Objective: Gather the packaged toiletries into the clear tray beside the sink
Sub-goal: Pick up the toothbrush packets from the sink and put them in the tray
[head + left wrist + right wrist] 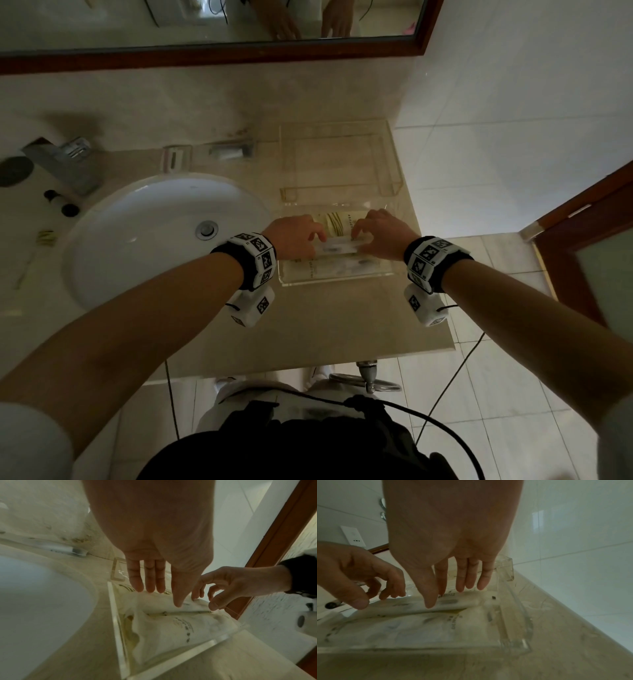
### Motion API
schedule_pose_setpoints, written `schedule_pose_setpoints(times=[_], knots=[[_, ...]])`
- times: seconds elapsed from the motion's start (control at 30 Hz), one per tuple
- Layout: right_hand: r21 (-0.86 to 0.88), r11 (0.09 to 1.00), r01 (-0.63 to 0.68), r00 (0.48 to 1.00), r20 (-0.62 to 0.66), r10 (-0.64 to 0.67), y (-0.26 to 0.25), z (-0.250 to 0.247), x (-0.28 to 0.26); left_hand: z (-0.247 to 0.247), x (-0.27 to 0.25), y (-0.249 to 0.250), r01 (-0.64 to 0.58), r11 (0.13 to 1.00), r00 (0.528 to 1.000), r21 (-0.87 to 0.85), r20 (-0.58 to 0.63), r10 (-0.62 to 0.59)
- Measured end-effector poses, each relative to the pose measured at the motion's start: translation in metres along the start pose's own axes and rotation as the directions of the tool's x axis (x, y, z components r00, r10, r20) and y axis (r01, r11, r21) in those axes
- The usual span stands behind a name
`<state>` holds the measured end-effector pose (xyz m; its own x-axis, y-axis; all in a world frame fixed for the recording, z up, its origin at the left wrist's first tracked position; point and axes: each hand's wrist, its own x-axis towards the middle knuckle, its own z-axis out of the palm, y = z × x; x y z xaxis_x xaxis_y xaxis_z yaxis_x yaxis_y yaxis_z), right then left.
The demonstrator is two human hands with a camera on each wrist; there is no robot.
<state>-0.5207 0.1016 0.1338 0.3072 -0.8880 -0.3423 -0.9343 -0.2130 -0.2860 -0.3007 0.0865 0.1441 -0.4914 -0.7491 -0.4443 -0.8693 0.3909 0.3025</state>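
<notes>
The clear tray [335,279] [118,628] [513,615] sits on the counter right of the sink. Flat white packets [329,267] [171,628] [419,628] lie inside it, one with yellow stripes [334,222] at the far side. A slim white packet [339,246] [462,601] is held over them, lengthwise between both hands. My left hand [298,236] [163,597] pinches its left end, thumb in front and fingers behind. At the other end my right hand [380,236] [447,597] pinches it the same way.
A white basin [154,233] and faucet [65,161] are to the left. One yellow-striped packet [46,237] and two dark caps [51,195] lie left of the basin. A clear acrylic stand [342,157] is behind the tray. A wooden door [582,222] is at right.
</notes>
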Motion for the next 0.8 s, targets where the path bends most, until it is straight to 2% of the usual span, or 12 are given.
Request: schedule_pose_setpoints(times=[0.23, 0.5, 0.8], knots=[[-0.025, 1.0, 0.007, 0.991, 0.132, -0.003, -0.003, 0.004, -0.003, 0.008, -0.005, -0.002, -0.051, 0.997, 0.997, 0.058, 0.066, 0.047], [-0.056, 0.997, 0.046, 0.986, 0.165, -0.036, -0.003, 0.005, -0.004, 0.018, -0.009, -0.002, -0.089, 0.989, 0.996, 0.117, 0.024, 0.087], [-0.096, 0.993, 0.069, 0.985, 0.162, -0.052, -0.005, 0.007, -0.004, 0.018, -0.008, -0.004, -0.109, 0.986, 0.992, 0.129, 0.083, 0.098]])
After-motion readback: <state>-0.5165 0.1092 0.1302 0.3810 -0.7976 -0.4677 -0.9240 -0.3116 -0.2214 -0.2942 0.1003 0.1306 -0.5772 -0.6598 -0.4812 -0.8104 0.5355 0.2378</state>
